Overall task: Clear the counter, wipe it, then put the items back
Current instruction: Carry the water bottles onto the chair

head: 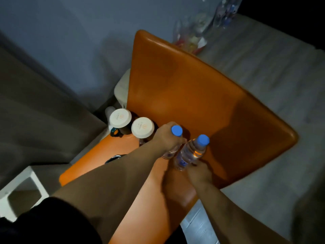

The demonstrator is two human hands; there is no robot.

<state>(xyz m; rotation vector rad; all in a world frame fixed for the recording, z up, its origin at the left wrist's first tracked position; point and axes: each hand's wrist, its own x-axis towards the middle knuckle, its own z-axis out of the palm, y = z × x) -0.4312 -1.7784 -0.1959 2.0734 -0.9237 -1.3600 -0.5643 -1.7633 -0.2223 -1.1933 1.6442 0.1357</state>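
1. My left hand [167,138] is wrapped round the neck of the first bottle [176,130]. My right hand [198,172] grips the base of the second bottle [191,152], which leans away from me. The two bottles are just beside each other, over the near part of the orange table [193,85].
2. Just left of my left hand stand two lidded cups [142,127], close to the table's left edge.
3. Beyond my hands I see only bare orange surface. I judge I am either lifting off some of the last things or setting the first ones back. I cannot tell which, and no cloth is in view.
4. There is wide open room ahead and to the right of my hands. It is tight on the left, where my forearm could knock the cups over the edge.
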